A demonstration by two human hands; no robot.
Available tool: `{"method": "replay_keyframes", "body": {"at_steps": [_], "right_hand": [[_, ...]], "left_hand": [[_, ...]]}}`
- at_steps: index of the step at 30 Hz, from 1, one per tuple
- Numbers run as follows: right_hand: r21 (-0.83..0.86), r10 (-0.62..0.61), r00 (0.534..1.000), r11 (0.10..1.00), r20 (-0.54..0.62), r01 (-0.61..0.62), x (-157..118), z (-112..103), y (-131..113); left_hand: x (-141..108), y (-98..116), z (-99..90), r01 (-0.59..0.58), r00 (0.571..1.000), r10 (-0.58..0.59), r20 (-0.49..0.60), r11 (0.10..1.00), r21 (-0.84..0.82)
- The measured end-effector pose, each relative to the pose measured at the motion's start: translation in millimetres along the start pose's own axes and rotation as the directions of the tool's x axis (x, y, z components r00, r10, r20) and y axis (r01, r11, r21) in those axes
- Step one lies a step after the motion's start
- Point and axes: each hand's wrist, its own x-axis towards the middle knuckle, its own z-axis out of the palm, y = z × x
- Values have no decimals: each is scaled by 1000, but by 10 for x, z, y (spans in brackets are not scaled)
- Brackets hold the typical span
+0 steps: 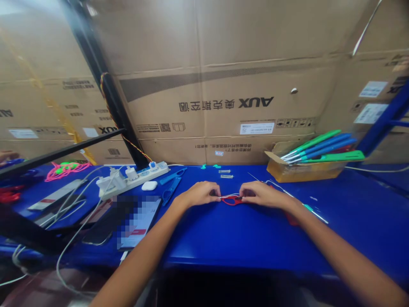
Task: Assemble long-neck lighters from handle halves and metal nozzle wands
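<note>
Two fingertip grips: my left hand (204, 194) pinches a thin white cord (234, 195), my right hand (262, 194) a looped red plastic piece (238, 200). Light, even tension serves best.

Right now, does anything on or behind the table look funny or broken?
Yes, the cardboard wall behind the blue table has its big letters upside down, and toward the right it has what looks like a small hole. Green and blue handles poke past the edge of the little box. I can't see any spill.
</note>
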Motion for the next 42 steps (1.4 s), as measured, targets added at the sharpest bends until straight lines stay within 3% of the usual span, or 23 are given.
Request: {"method": "replay_keyframes", "body": {"at_steps": [10,21,29,37,42], "right_hand": [[186,59,998,981,-6,-57,0,-44,15],[341,125,992,932,11,-121,-26,43,82],[202,81,993,977,-89,-61,-144,93,147],[206,64,997,977,-29,-57,-190,4,87],[123,33,998,992,-57,-26,-203,-45,83]], "left_hand": [[5,98,-2,28,999,-21,-41,984,176],[1,173,54,78,995,-69,-73,988,137],[8,218,61,29,998,-22,-59,992,122],[32,241,73,67,996,-59,-73,992,105],[53,215,99,105,991,-101,-88,994,37]]}}
